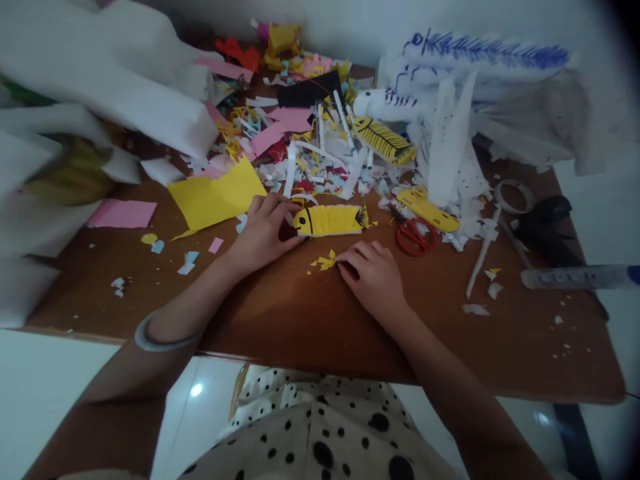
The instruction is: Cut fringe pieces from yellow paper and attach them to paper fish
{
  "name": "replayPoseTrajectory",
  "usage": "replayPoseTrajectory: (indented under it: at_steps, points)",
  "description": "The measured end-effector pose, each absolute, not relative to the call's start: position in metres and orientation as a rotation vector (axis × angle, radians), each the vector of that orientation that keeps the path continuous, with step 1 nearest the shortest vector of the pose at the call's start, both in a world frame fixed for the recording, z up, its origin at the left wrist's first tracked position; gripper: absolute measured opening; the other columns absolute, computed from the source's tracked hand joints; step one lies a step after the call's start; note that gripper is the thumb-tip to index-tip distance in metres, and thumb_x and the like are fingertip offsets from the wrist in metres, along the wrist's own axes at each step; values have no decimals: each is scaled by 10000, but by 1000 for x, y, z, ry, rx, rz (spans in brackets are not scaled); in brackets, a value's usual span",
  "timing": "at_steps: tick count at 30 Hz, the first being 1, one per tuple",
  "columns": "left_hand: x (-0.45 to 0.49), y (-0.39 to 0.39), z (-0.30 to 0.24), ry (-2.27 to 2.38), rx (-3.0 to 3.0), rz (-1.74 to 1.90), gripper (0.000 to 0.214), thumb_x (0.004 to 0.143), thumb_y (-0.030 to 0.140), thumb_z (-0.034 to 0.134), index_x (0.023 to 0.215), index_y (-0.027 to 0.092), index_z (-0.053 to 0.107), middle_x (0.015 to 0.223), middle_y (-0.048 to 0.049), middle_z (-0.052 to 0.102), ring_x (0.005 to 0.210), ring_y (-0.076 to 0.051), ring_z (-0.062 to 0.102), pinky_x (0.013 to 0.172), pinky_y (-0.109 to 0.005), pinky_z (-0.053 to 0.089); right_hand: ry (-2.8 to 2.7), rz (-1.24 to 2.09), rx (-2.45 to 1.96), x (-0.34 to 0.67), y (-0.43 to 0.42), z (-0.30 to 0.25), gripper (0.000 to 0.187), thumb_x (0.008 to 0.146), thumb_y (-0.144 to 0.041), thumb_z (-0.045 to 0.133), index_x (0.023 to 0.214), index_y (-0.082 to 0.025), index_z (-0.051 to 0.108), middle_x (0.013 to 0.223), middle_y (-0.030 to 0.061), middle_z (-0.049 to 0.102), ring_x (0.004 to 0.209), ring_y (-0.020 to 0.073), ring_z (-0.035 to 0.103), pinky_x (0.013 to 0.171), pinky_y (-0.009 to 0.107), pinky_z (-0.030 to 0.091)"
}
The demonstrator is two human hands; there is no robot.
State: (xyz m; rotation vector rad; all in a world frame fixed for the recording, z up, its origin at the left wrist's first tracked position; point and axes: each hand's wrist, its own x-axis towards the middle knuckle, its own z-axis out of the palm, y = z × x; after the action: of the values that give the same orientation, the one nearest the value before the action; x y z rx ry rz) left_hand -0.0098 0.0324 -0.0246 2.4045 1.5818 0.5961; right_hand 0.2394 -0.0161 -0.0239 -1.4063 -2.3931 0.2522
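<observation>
A flat yellow paper fish (333,220) with a black eye, smile and frayed tail lies on the brown table. My left hand (265,230) holds its head end, thumb by the lower edge and fingers by the upper one. Just below the fish is a small heap of yellow paper scraps (327,260). The fingers of my right hand (373,273) are curled together, their tips pinching at the heap's right edge. Red-handled scissors (416,237) and a yellow cutter (429,209) lie to the right of the fish.
A yellow sheet (220,197) and a pink paper piece (123,213) lie left. Mixed paper scraps (320,167) pile up behind, with another striped yellow fish (384,141). White foam-like pieces (150,100) crowd the left. A tape roll (515,195) and a glue-gun-like black tool (545,223) are right.
</observation>
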Motion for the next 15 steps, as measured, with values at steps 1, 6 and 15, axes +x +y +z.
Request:
replayPoseTrajectory:
  at_steps: [1, 6, 15]
  points:
    - [-11, 32, -25, 1578, 2393, 596, 437, 829, 350, 692, 1216, 197, 558, 1244, -110, 544, 1173, -322, 477, 1020, -476, 399, -2391, 237, -1391, 239, -16, -24, 118, 926, -224, 598, 928, -242, 715, 910, 20, 698, 852, 214, 523, 723, 347, 325]
    - [-14, 30, -27, 1570, 2349, 566, 436, 840, 360, 665, 1234, 211, 550, 1264, -108, 542, 1179, -323, 478, 1028, -486, 394, -2385, 149, -1336, 239, -18, -22, 119, 936, -250, 612, 893, -259, 723, 882, 0, 712, 806, 190, 497, 704, 344, 291]
    - [-15, 29, -25, 1546, 2358, 543, 430, 857, 365, 652, 1239, 197, 547, 1234, -105, 546, 1139, -310, 482, 1008, -486, 413, -2393, 74, -1281, 232, -21, -26, 114, 937, -244, 608, 935, -267, 719, 892, 4, 721, 785, 176, 518, 695, 354, 281]
